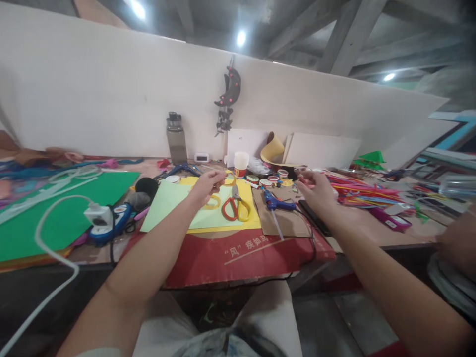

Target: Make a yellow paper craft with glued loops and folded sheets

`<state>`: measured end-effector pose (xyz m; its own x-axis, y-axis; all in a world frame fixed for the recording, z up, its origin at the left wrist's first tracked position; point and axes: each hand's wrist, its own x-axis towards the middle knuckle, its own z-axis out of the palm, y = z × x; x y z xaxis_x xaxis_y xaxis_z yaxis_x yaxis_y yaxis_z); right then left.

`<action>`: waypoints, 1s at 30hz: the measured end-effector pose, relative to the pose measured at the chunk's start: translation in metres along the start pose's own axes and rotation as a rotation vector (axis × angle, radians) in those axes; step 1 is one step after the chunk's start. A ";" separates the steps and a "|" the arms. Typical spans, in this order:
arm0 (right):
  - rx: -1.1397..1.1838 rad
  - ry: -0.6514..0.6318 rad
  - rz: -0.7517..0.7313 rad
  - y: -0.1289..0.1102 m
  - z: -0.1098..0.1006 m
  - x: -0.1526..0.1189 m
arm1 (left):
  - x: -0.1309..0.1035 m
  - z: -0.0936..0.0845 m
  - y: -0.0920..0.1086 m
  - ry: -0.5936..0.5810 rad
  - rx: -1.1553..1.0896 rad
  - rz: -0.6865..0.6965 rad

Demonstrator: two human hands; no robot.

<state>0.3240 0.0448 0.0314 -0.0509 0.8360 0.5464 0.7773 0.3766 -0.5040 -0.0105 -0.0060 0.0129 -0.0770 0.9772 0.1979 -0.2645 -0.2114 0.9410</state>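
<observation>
Along the back, a long upright white panel [111,84], probably screening off the space behind. In front, a crowded pinkish-brown work table [424,233]. To the left, a large flat green sheet [111,198], apparently kept aside for elbow room. Straight ahead, a red printed cardboard base [223,270] at the near edge, likely there to protect the tabletop. Over it, a bright yellow sheet [253,213] with a pale green sheet [167,203] overlapping, and beside these a plain brown cardboard piece [269,225], perhaps for catching drips. Farther right, a loose bundle of thin, mostly red and pink sticks [364,191], within easy reach. Above the paper, the left hand [210,187], fingers bent inward toward the thumb, the exact gap and any held item too indistinct to make out. Well apart from it, the right hand [318,191], beyond the brown cardboard's right side, thumb and fingers near each other, perhaps on something fine, but impossible to confirm. Between the hands, on the brown cardboard, a blue plastic glue gun [278,203], nozzle away from the body, presumably for safety. On the paper just beside the left hand, red-and-yellow-handled metal pliers [236,196], handles toward the body for quick grasping. Below the left fingers, a small yellow ring-shaped item [212,205], on the pale green sheet
</observation>
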 end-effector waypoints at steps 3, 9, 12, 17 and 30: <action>0.403 0.013 -0.164 -0.073 0.047 -0.006 | -0.001 -0.003 0.002 -0.021 -0.062 -0.038; 0.960 -0.181 -0.044 -0.162 0.130 -0.021 | -0.006 -0.007 0.012 -0.037 -0.120 -0.066; 1.150 -0.340 0.078 -0.156 0.149 -0.023 | -0.006 -0.008 0.012 -0.059 -0.068 -0.070; 1.390 -0.401 0.142 -0.135 0.149 -0.018 | -0.008 -0.002 0.011 -0.222 -0.120 -0.161; 1.347 -0.232 0.177 -0.138 0.144 -0.021 | -0.005 0.004 0.000 -0.085 0.065 0.039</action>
<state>0.1273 0.0325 -0.0070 -0.2219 0.9094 0.3518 -0.4107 0.2400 -0.8796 -0.0061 -0.0113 0.0129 -0.0033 0.9669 0.2552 -0.1993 -0.2507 0.9473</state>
